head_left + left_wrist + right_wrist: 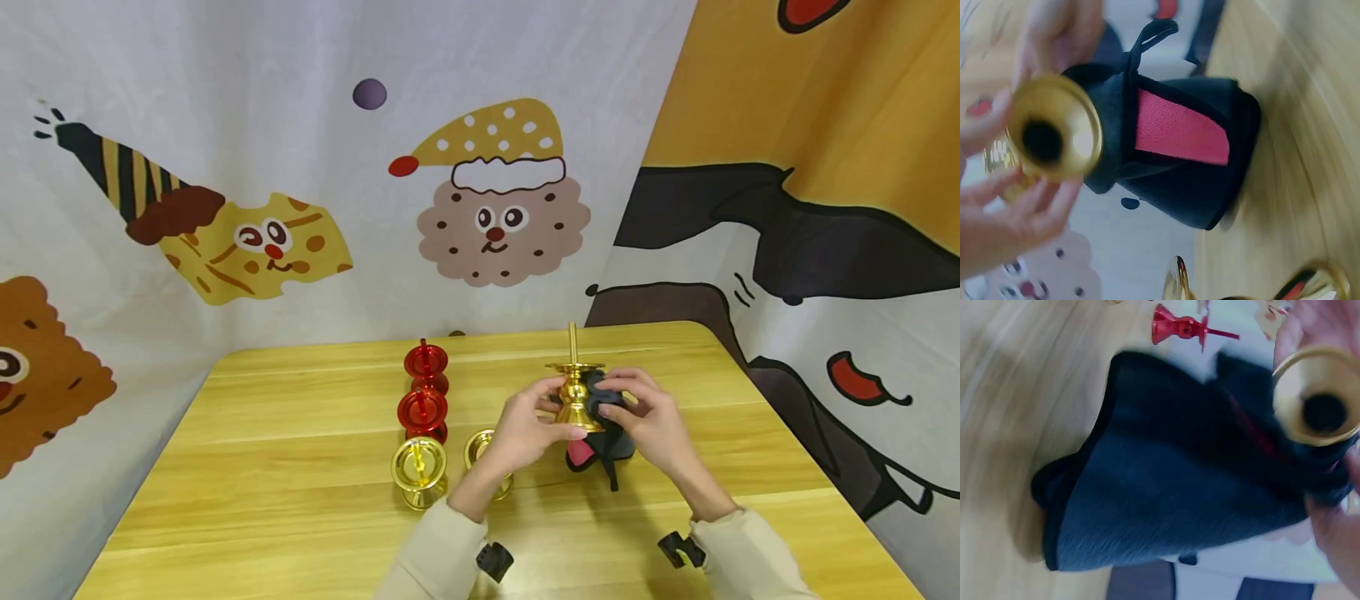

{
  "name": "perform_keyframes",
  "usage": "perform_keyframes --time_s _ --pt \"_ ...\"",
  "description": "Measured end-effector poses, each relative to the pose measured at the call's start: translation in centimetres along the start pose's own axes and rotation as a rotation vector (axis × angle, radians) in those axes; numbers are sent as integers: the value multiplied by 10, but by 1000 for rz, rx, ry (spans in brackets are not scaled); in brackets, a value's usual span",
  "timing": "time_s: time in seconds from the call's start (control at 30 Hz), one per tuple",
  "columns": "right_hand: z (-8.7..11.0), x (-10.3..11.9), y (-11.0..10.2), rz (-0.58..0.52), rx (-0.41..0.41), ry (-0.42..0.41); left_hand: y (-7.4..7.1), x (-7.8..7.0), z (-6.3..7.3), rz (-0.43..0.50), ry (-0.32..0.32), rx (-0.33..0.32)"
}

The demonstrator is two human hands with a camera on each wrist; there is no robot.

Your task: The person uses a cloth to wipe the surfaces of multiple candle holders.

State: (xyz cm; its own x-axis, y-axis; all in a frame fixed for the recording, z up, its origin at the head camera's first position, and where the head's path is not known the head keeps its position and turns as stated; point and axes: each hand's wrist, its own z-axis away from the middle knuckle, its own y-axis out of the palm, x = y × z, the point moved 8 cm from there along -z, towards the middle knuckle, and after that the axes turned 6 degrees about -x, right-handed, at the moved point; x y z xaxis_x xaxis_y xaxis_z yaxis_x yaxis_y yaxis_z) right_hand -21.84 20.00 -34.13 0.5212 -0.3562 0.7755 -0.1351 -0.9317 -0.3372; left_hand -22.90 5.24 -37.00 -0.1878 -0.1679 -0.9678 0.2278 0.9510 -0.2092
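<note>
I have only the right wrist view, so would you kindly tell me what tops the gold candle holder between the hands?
Observer: In the head view, a thin gold spike rises from the top of the gold candle holder.
Operator: Thank you; are there other gold ones on the table?
Observer: Yes, the head view shows two more standing there: a fully visible gold holder and a partly hidden gold holder.
Operator: And what is on the other side of the dark fabric piece?
Observer: The left wrist view shows a broad pink panel there.
</note>
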Motion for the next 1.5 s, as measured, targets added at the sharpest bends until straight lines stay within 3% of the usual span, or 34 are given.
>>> perform_keyframes --time_s 0.1,0.2,0.27,0.33,0.43,0.5,0.57,0.67,0.87,0.93,1.0,1.07,1.2,1.3,1.4,1.5 --pt "2 9 7 219 -25 -74 4 -8 4 -309 91 -102" --pt "5 18 14 351 -44 -163 8 -11 7 -466 131 -152" --pt "6 17 15 338 -34 -177 8 -8 7 -414 99 -133" --pt "5 12 13 228 -11 -138 6 0 5 -253 22 -80" --pt "3 0 6 2 26 -39 4 10 2 66 -83 24" --pt "2 -5 2 -117 41 8 4 11 1 222 -119 89" --pt "1 -7 -1 -163 51 31 6 10 1 318 -129 138" --pt "2 -7 -1 -154 51 45 8 9 2 291 -129 136" --pt "5 5 5 61 -5 -17 5 8 6 -38 -50 -4" --pt "6 9 7 120 -19 -57 4 8 6 -81 -29 -21" --pt "6 12 8 105 -12 -78 3 9 6 -66 -37 -15" --pt "6 11 8 24 2 -71 2 10 6 1 -57 14" --pt "5 3 2 -214 36 2 3 9 6 257 -106 111" --pt "3 -3 -1 -292 57 43 4 6 7 391 -122 170" --pt "4 -6 -1 -253 68 75 4 3 7 360 -110 181" --pt "4 -5 0 -168 53 80 5 3 6 263 -101 169"
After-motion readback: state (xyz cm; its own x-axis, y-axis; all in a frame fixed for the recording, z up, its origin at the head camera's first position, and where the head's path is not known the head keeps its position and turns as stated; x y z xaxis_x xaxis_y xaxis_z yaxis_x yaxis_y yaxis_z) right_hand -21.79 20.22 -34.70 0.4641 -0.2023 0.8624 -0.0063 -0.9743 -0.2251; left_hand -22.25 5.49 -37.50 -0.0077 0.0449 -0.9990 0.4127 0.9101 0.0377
